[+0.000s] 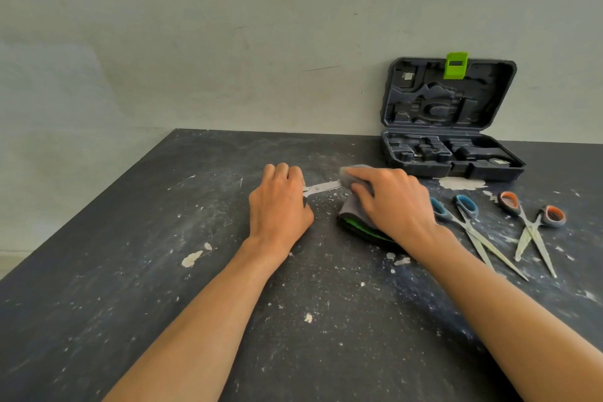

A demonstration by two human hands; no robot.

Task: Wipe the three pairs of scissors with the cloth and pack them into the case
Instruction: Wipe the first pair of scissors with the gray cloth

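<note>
One pair of scissors [321, 188] pinned by clenched left hand [280, 206], steadying blades for right hand [391, 202] gripping grey cloth [350, 206].

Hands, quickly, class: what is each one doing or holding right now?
Left hand: closed around the handles of the scissors, pinning them on the table.
Right hand: closed on the grey cloth, pressing it over the blade tips.

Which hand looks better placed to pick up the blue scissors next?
Probably the right hand: the blue scissors lie just beside it. It holds the cloth, though. The left hand is farther off, gripping the scissors being wiped.
</note>
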